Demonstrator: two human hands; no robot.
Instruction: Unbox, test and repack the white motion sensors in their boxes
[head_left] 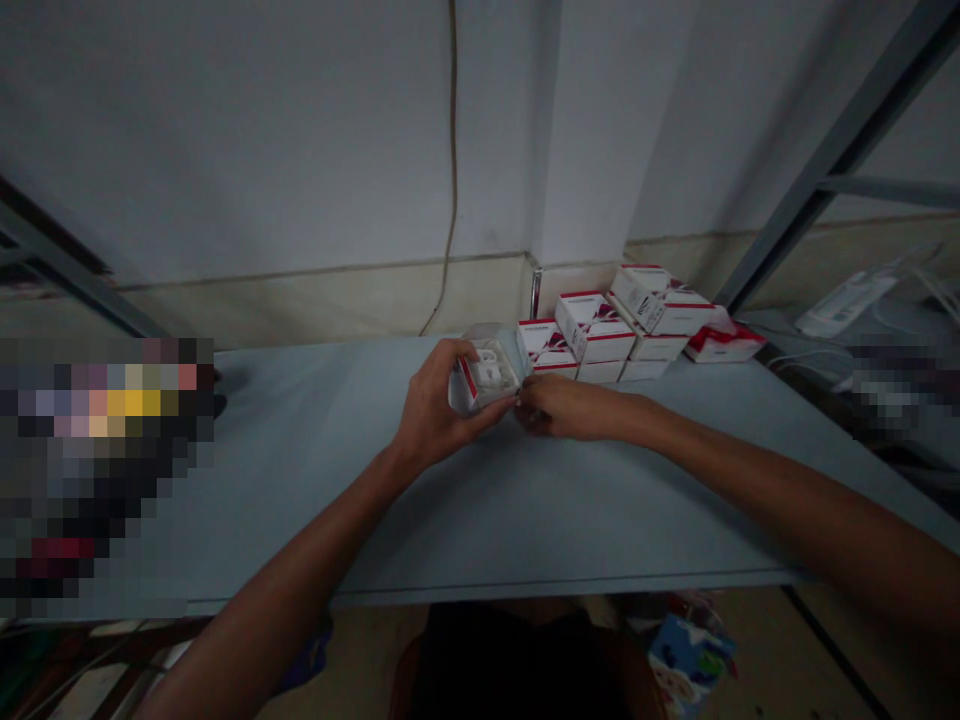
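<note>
My left hand is closed around a small open box with a red edge, held tilted above the table. Inside the box a white item, perhaps a plug or charger, shows in a pale tray. At the box's right corner, the fingers of my right hand are bent and pressed together. Whatever they grip, if anything, is too small to make out. Just beyond my right hand stand stacked white boxes with red edges and dark printing.
The grey-blue table backs onto a wall with a hanging cable. A red-and-white packet lies right of the stack. Metal posts rise at both sides. A white power strip and cords lie far right. The left side is pixelated.
</note>
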